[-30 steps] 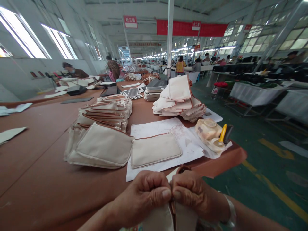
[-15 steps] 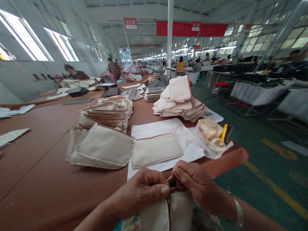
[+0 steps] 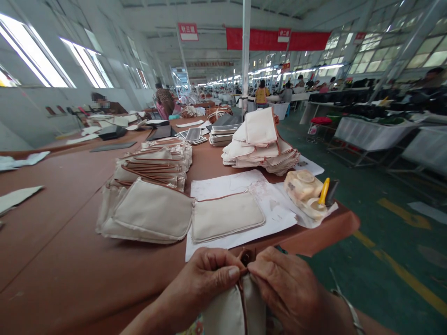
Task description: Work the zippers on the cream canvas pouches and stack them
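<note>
Your left hand [image 3: 214, 277] and right hand [image 3: 289, 286] pinch the cream piece [image 3: 223, 309] at its brown edging, near, before the worktop [image 3: 70, 260]; probably the close grip keeps the edges together. Farther left, similar pieces [image 3: 150, 204] lean overlapped, perhaps for easy taking.

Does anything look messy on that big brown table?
A bit: the white paper under the flat cream pouch has brownish smudges, and the cream pile behind looks crooked, its pieces sticking out unevenly.

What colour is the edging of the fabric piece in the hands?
The edging is reddish brown, best seen in the head view.
</note>
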